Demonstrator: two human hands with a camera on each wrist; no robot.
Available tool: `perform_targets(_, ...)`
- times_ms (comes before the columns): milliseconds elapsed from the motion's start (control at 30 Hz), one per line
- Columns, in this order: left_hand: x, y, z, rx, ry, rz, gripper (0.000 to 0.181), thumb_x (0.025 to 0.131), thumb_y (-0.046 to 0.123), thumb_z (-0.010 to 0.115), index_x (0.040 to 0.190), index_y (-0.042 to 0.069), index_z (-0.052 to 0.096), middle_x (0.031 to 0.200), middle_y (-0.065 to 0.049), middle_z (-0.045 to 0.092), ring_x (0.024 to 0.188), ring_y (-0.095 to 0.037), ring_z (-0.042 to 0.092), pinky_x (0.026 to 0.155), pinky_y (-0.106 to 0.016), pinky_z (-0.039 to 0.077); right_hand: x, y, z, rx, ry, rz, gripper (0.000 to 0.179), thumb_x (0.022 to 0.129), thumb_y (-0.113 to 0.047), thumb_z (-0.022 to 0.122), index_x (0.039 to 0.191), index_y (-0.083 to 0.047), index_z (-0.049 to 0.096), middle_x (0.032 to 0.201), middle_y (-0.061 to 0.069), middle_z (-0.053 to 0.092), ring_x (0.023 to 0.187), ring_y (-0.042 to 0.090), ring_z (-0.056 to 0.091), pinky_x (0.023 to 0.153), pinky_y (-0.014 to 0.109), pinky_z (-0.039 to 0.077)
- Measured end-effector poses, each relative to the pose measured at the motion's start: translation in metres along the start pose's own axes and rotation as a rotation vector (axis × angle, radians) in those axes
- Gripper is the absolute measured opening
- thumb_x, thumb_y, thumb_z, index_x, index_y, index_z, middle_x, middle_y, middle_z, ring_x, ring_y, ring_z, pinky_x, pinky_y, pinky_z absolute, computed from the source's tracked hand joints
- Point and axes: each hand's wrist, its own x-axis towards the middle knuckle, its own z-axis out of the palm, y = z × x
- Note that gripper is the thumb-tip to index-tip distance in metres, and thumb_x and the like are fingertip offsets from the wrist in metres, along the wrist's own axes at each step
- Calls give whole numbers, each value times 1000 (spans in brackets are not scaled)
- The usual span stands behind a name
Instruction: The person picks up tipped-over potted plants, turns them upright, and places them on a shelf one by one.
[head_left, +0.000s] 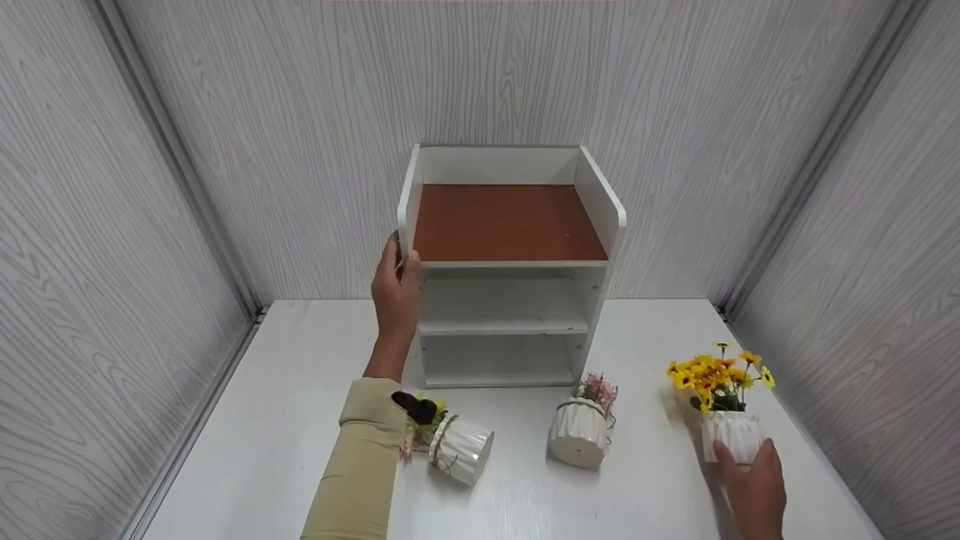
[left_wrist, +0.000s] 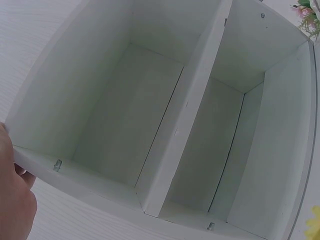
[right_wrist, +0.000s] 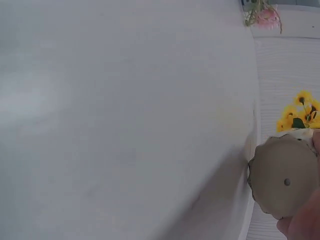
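A white shelf unit (head_left: 514,264) with a brown top board stands against the back wall. My left hand (head_left: 396,300) grips the front edge of its left side panel, thumb in front and fingers on the outer side. The left wrist view shows the two inner compartments (left_wrist: 182,120) bare. Far to the right, my right hand (head_left: 754,487) holds a flower pot (head_left: 731,435) with yellow artificial flowers (head_left: 712,379) by its lower part. In the right wrist view, the round underside (right_wrist: 280,172) of this pot faces the camera, lifted off the table.
A white ribbed pot (head_left: 581,431) with pink flowers lies tipped before the shelf. Another pot (head_left: 463,450) with pink and yellow flowers lies on its side near my left sleeve (head_left: 360,457). Panelled walls (head_left: 862,225) enclose the white table (head_left: 517,510).
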Motion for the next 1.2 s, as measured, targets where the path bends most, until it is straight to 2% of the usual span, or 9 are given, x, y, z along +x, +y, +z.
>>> perform_targets(167,0,1,-1,-3,-9,-12,54,107,37,48,157,20,37,150,-3,51,138,-15,49,108,-39,47,-7,3,0,1,24,17,106,96,-52,62,156,12,2,154,40,20,142,54,25,117,63,23)
perform_targets(300,-1,0,-2,3,-6,-25,54,107,37,48,157,20,37,151,-3,51,138,-14,49,108,-38,47,-8,7,2,14,52,29,104,93,-48,67,155,12,8,148,40,27,134,53,33,114,65,29)
perform_targets(567,-2,5,-1,-10,14,-37,52,107,33,50,156,19,39,149,-4,53,137,-15,51,107,-40,48,-7,15,0,32,-16,76,114,86,-61,70,153,10,12,144,37,31,129,50,37,111,65,33)
perform_targets(767,-1,8,2,-21,29,-63,53,106,34,51,156,17,39,149,-5,52,138,-16,50,108,-39,47,-9,16,-4,74,-53,113,124,79,-65,75,153,11,11,148,38,27,135,52,33,113,65,30)
perform_targets(1200,-1,9,2,-2,32,-71,54,107,34,50,156,14,39,149,-7,53,137,-18,50,109,-40,47,-14,6,7,146,-35,158,117,84,-51,77,158,6,6,156,35,22,142,51,29,116,64,25)
